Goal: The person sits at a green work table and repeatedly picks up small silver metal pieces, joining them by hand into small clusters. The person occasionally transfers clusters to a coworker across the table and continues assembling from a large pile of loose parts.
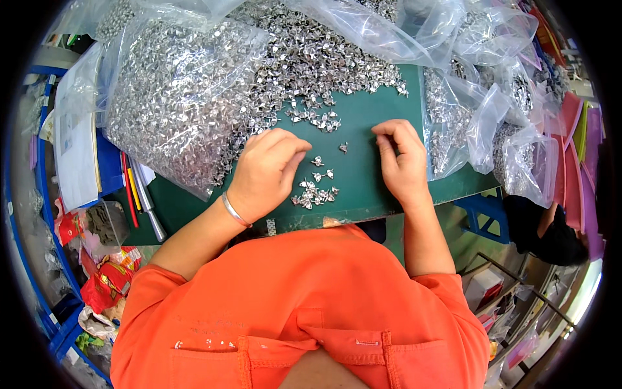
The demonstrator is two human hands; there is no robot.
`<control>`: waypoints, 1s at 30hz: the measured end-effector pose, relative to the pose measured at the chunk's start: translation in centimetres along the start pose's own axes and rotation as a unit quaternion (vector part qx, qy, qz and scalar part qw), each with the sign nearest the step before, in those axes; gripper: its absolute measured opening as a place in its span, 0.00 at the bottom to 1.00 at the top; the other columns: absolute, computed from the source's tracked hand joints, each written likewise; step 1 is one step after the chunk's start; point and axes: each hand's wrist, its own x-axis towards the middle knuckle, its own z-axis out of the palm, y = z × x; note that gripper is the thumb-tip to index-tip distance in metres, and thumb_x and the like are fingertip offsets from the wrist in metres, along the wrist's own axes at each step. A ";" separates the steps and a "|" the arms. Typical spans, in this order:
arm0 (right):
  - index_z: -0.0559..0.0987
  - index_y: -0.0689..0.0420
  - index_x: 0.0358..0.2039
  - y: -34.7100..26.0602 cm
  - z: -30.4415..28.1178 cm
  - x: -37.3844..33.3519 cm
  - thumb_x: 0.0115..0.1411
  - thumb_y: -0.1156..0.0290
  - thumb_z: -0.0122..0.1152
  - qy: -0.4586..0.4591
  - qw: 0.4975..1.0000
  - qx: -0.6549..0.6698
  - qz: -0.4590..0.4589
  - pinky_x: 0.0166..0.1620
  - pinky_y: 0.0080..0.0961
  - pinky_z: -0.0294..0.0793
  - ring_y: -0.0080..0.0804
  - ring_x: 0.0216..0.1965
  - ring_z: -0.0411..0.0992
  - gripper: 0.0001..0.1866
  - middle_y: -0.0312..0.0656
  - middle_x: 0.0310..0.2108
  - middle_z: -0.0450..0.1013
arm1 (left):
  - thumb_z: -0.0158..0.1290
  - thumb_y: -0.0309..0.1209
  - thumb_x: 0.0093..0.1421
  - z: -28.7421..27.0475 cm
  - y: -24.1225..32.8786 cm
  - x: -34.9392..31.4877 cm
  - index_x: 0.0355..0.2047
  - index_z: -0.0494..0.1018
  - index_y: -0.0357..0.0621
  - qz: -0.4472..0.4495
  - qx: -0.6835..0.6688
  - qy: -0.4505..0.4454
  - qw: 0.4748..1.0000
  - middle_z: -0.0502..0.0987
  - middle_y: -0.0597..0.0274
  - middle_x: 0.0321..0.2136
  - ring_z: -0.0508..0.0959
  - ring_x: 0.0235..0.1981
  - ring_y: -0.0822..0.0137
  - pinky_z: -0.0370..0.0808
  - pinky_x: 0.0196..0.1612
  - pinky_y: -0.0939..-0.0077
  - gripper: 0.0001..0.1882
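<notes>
While left hand point(267, 170) and right hand point(404, 162) curl loosely, contents unclear, silvery parts point(313, 195) gleam.

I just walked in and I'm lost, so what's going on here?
A person in an orange top is at a green tabletop, left hand and right hand apart with fingers drawn in; whether either holds anything, I can't tell. One small metal part lies between them. A small cluster sits nearer the person; a large pile spreads beyond, beside a filled clear bag on the left.
</notes>
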 end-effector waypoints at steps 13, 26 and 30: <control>0.79 0.59 0.38 -1.6 2.2 -0.5 0.54 0.87 0.61 -0.107 0.990 0.016 -0.087 0.46 0.38 0.75 0.46 0.40 0.75 0.12 0.45 0.35 0.78 | 0.58 0.17 0.56 -0.1 -0.1 0.1 0.36 0.79 0.37 -0.007 0.011 -0.007 1.000 0.79 0.55 0.31 0.79 0.33 0.54 0.75 0.38 0.66 0.07; 0.77 0.57 0.34 -0.5 2.0 -0.8 0.52 0.83 0.64 -0.065 0.989 -0.057 -0.117 0.44 0.37 0.72 0.44 0.41 0.73 0.10 0.42 0.37 0.75 | 0.63 0.24 0.54 1.5 0.2 0.4 0.35 0.79 0.44 0.025 0.085 -0.072 0.994 0.77 0.61 0.32 0.77 0.35 0.57 0.71 0.38 0.64 0.08; 0.78 0.58 0.34 -1.1 2.1 -1.3 0.52 0.85 0.63 -0.104 0.988 0.018 -0.113 0.45 0.37 0.73 0.45 0.41 0.73 0.10 0.43 0.37 0.75 | 0.63 0.23 0.51 2.5 -0.1 -0.3 0.32 0.78 0.45 0.045 0.097 -0.091 0.990 0.74 0.62 0.31 0.76 0.35 0.58 0.70 0.38 0.64 0.08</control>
